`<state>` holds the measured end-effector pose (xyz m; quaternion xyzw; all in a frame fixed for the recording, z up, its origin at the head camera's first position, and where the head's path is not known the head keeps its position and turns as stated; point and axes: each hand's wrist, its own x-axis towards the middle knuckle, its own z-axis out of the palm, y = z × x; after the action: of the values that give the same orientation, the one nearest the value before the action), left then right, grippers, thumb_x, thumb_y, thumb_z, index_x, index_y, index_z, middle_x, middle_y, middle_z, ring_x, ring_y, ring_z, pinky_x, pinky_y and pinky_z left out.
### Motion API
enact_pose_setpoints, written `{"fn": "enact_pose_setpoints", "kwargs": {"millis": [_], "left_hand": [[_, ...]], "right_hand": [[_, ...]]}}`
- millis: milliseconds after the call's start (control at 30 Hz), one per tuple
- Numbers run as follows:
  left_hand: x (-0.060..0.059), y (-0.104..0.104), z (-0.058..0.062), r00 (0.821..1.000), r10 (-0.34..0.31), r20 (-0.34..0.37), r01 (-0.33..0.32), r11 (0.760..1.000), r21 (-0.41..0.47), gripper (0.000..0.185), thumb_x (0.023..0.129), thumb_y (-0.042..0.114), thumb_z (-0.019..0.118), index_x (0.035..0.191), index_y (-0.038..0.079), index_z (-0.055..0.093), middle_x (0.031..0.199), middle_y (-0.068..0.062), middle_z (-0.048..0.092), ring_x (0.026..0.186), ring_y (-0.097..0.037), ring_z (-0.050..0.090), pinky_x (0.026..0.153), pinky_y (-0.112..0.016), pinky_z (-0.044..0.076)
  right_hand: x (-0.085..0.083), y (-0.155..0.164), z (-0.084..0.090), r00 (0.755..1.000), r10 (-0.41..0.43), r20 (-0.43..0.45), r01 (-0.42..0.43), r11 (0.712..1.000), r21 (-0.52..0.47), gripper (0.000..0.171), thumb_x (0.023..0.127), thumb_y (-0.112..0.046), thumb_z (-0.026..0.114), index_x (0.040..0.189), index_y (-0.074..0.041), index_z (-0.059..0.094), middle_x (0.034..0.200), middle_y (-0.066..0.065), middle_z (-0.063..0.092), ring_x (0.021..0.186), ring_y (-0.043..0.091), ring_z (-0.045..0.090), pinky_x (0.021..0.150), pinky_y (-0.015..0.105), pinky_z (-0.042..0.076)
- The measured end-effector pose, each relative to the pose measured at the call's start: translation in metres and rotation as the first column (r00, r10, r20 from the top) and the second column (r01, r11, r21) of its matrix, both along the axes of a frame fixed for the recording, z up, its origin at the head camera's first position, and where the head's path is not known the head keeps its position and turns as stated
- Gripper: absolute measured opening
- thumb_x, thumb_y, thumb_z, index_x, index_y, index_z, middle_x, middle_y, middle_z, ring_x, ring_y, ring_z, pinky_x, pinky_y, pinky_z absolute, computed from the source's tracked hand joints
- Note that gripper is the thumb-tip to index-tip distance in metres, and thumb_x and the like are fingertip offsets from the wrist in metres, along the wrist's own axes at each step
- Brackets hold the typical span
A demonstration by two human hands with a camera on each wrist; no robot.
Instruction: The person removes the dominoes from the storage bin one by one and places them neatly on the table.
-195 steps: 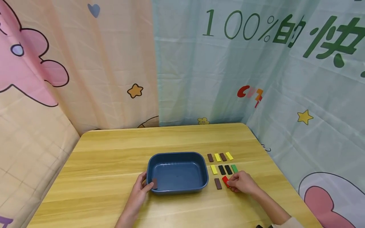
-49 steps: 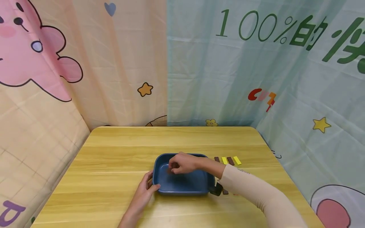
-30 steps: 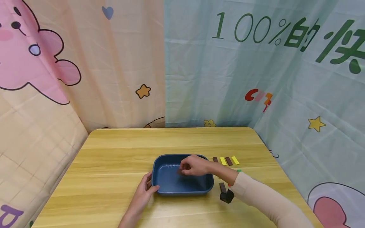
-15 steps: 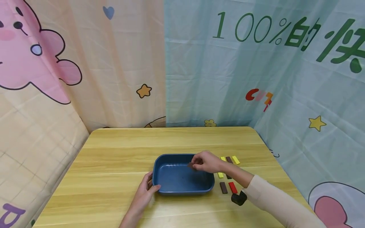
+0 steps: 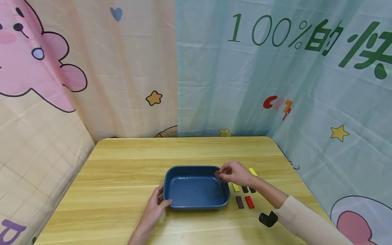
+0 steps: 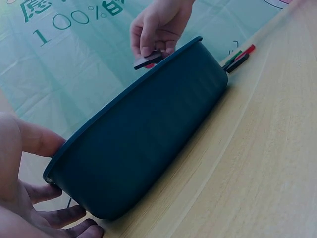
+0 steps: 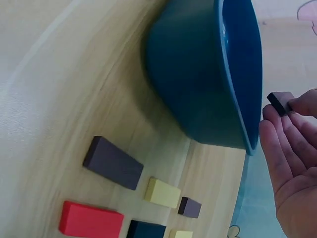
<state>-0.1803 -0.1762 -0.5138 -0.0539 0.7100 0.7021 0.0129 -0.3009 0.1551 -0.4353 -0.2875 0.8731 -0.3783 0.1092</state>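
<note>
A blue rectangular basin (image 5: 196,194) sits on the table. My left hand (image 5: 154,203) grips its left end, with the thumb over the rim and the fingers against the outer wall, as the left wrist view shows. Between thumb and fingertips my right hand (image 5: 237,173) pinches a small flat brown block (image 7: 280,103), held at about rim height by the basin's right end. Rows of similar blocks lie right of the basin: a brown block (image 5: 240,202) beside a red block (image 5: 249,202) in front, with yellow and black ones behind, partly hidden by the right hand and forearm.
The wooden table (image 5: 122,177) carries the basin and the blocks. Printed curtains (image 5: 208,85) enclose its back and sides. A black device (image 5: 268,218) sits at the right wrist, by the beige sleeve (image 5: 303,217).
My right hand has moved rightward from above the basin's middle to its right end, carrying the brown block. Earliest, it was touching the red block and a brown block stood by my left thumb.
</note>
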Motion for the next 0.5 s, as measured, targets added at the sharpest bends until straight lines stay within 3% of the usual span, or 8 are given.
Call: {"fn": "enact_pose_setpoints", "kwargs": {"millis": [267,500], "left_hand": [[0.001,-0.001,0.001,1.0,-0.012,0.007,0.012,1.0,0.011,0.064,0.096,0.0,0.062,0.155,-0.002,0.036,0.158,-0.027,0.036,0.143,-0.047,0.037,0.114,-0.058,0.037],[0.0,-0.002,0.002,1.0,-0.009,0.018,0.009,1.0,0.0,0.065,0.096,0.001,0.063,0.155,-0.002,0.035,0.158,-0.026,0.036,0.143,-0.047,0.038,0.114,-0.058,0.038]], "right_hand": [[0.009,0.022,-0.004,0.993,-0.091,0.07,0.097,0.991,-0.093,0.017,0.098,-0.007,0.067,0.106,0.007,0.072,0.09,0.008,0.072,0.076,0.02,0.07,0.068,0.041,0.064],[0.016,0.048,-0.014,0.967,-0.165,0.192,0.201,0.962,-0.185,0.021,0.098,-0.004,0.067,0.11,0.014,0.066,0.09,0.012,0.07,0.08,0.027,0.072,0.073,0.048,0.064]]}}
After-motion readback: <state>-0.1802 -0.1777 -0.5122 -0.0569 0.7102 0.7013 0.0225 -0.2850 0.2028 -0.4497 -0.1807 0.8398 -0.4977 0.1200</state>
